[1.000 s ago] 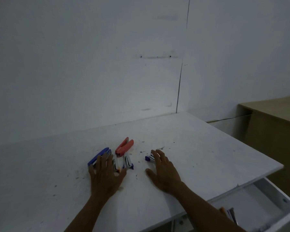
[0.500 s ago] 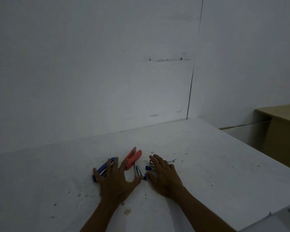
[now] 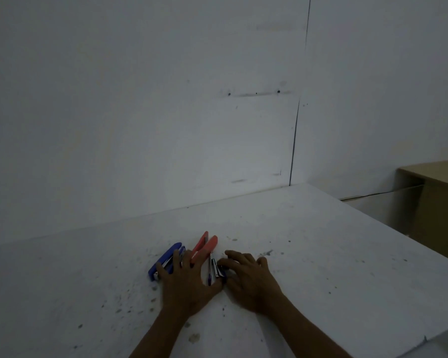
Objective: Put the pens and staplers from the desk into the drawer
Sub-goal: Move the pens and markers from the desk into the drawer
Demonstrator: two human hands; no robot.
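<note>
A blue stapler (image 3: 166, 259) and a red stapler (image 3: 204, 248) lie side by side on the white desk (image 3: 308, 254). My left hand (image 3: 189, 285) lies flat over their near ends, fingers spread. Between my two hands sits a small silver and blue stapler (image 3: 214, 270). My right hand (image 3: 251, 280) rests beside it, fingertips curled onto a small blue item that they mostly hide. The drawer is out of view.
White walls meet in a corner behind the desk. A brown cabinet (image 3: 440, 202) stands to the right, beyond the desk's right edge. The desk's front right corner (image 3: 424, 339) is at the lower right. The desk surface is speckled with dark marks.
My hands have drawn closer together, pushing the staplers into a tighter group. The view has shifted left, so the open drawer has left the frame.
</note>
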